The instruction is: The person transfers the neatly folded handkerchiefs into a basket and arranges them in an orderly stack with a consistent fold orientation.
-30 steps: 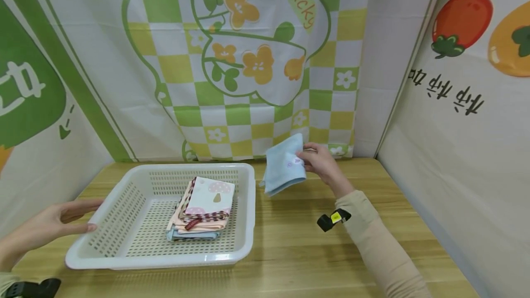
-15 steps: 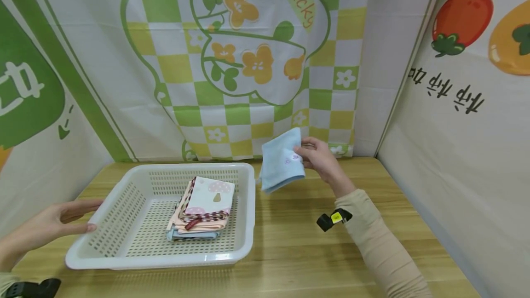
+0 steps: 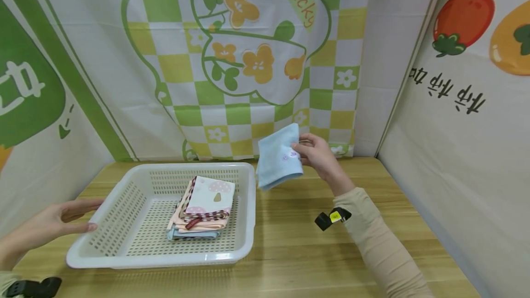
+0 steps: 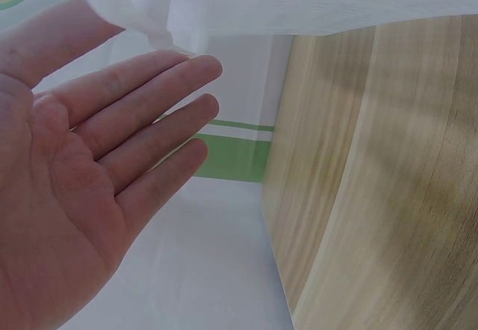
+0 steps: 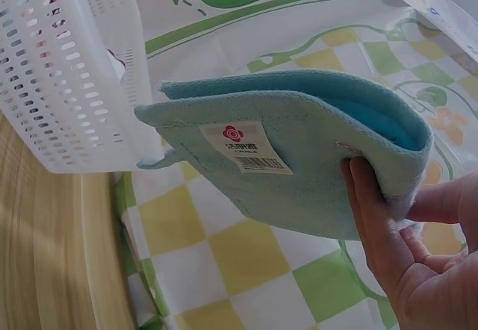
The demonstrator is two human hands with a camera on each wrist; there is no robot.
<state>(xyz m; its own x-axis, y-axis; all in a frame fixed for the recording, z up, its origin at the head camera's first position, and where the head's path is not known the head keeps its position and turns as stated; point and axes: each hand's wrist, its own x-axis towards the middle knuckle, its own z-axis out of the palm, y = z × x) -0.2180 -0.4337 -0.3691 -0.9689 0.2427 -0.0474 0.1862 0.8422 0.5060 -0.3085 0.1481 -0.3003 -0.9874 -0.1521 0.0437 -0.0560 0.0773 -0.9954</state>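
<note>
My right hand [image 3: 320,157] pinches a folded light-blue hand towel [image 3: 275,160] by its right edge and holds it up above the table, just right of the basket. A purple design shows on its front in the head view, and a white label [image 5: 246,148] on its other face in the right wrist view. My left hand [image 3: 49,224] is at the left rim of the white plastic basket [image 3: 165,261], thumb at the rim and fingers straight along the outside. A stack of folded cloths [image 3: 207,201] lies in the basket's right half, a mushroom-print one on top.
The wooden table [image 3: 314,252] meets a checkered green and yellow backdrop [image 3: 256,118] behind the basket. White printed side walls [image 3: 447,151] stand at left and right. Bare wood lies right of the basket.
My right hand has lifted the blue towel slightly and moved it a little left toward the basket. The left hand, basket and stack stay in place.
</note>
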